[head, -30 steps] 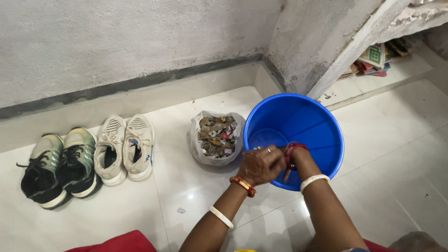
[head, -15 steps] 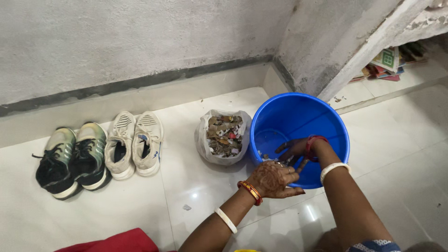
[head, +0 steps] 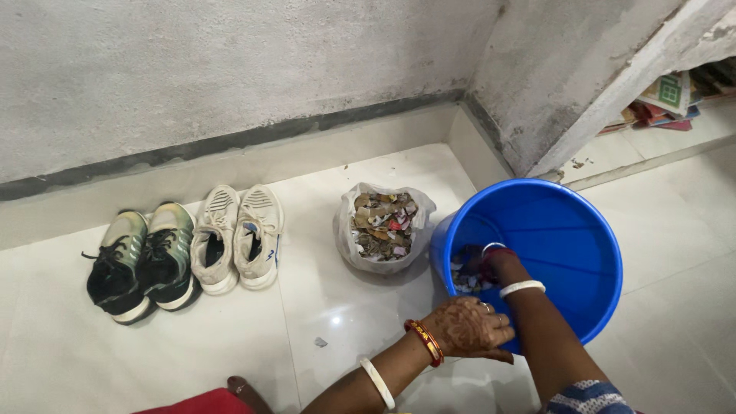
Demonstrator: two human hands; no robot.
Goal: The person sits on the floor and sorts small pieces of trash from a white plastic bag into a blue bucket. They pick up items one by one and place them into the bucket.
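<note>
Gripping the near rim of the blue bucket [head: 571,230], the left hand [head: 475,328] lies palm down with its fingers curled over the edge, so it is closed on the rim rather than spread. Henna patterns cover its back, a red and gold bangle [head: 425,343] sits at the wrist, and a white bangle [head: 378,383] sits further up the forearm.

Right hand [head: 481,264] reaches down inside the bucket, among a small heap of scraps [head: 464,277] on the bottom — brownish, pale and reddish bits. Its fingers are buried in that heap and partly hidden by the wrist, so I cannot tell whether they are closed on anything. A white bangle [head: 521,288] rings this forearm too, with a red one just above the hand.

The bucket stands on the pale tiled floor [head: 307,337], close to the corner of the rough grey walls. Just beside it, touching its left side, a white plastic bag [head: 346,230] sits open, full of the same mixed scraps. Further left — well apart from the bucket — 2 pairs of shoes stand against the skirting: beige sneakers [head: 236,238] and green and black sneakers [head: 142,261]. Stacked books [head: 675,96] show under a ledge at top right.
</note>
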